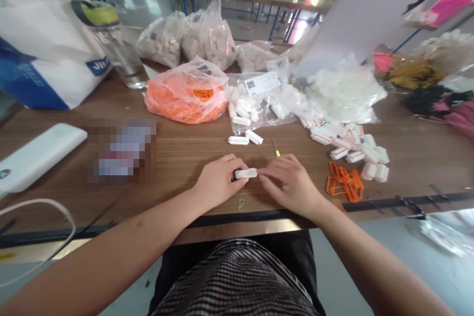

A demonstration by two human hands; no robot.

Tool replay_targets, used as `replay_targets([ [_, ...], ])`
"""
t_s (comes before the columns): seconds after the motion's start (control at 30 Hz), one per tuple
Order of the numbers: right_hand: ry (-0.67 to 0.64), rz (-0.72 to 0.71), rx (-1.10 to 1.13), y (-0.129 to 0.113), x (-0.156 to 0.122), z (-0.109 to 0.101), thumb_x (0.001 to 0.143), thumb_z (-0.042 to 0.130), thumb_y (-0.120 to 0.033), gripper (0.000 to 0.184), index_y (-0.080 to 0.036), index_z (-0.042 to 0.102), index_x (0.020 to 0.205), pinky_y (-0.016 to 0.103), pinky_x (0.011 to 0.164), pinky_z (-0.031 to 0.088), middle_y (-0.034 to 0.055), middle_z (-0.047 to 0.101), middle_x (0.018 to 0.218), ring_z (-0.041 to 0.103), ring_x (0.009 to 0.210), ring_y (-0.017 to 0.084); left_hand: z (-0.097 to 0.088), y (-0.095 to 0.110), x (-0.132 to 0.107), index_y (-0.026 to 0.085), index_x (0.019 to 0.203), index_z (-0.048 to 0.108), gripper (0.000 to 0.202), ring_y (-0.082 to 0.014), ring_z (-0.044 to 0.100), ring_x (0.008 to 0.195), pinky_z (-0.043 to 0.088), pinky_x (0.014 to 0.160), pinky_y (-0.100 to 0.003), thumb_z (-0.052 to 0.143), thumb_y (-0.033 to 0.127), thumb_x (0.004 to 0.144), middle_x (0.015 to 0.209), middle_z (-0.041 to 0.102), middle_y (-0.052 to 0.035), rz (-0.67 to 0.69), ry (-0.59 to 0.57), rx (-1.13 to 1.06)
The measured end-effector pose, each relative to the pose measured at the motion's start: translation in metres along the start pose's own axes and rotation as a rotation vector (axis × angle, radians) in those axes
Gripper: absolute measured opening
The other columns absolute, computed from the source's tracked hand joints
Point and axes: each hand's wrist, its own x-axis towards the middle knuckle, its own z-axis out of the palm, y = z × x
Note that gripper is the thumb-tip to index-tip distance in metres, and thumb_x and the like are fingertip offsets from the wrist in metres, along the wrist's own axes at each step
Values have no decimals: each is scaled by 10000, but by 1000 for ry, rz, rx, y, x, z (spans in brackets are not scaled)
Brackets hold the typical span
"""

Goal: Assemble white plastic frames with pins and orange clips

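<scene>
My left hand (218, 182) grips a small white plastic strip (245, 173) at its left end, over the wooden table (177, 168). My right hand (289, 185) lies just to the right, its fingertips at the strip's right end. A yellow-green handled pick (276, 149) lies just above my right fingers. Two similar white pieces (238, 140) (254, 137) lie farther up the table. A heap of white plastic pieces (344, 142) and orange plastic frames (344, 182) sit to the right of my right hand.
An orange-filled plastic bag (187, 94), a clear labelled bag (255, 98) and bags of white parts (207, 37) crowd the table's far side. A glass bottle (118, 47), a large white-and-blue bag (44, 39) and a white power bank (37, 158) stand left.
</scene>
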Motion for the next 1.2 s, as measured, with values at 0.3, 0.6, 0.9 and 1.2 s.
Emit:
replay_targets([
  [0.3, -190, 508, -23, 68, -60, -53, 803, 598, -348, 192, -232, 745, 759, 309, 609, 492, 28, 759, 765, 675, 643, 195, 0, -2, 1, 243, 907, 666, 112, -126, 546, 682, 434, 671, -285, 638, 210, 804, 846, 608, 26, 26, -6, 17],
  [0.6, -202, 354, -182, 61, -60, -45, 787, 530, -248, 190, -260, 713, 735, 358, 696, 444, -3, 720, 680, 649, 651, 189, 1, -4, 1, 245, 918, 661, 114, -128, 555, 683, 447, 666, -283, 638, 221, 809, 861, 617, 19, 58, 6, 26],
  [0.9, -214, 207, -392, 65, -56, -41, 821, 524, -213, 208, -228, 701, 712, 377, 729, 400, 28, 714, 715, 648, 725, 217, 1, -4, 1, 243, 915, 660, 111, -128, 557, 685, 450, 673, -286, 648, 221, 808, 866, 616, 20, 55, 2, 23],
  [1.2, -170, 390, -173, 73, -63, -49, 866, 534, -317, 234, -233, 738, 791, 365, 742, 489, 35, 767, 850, 697, 757, 222, -1, -3, 1, 243, 933, 665, 122, -133, 561, 703, 453, 687, -288, 647, 208, 817, 865, 615, 17, 68, -8, 13],
])
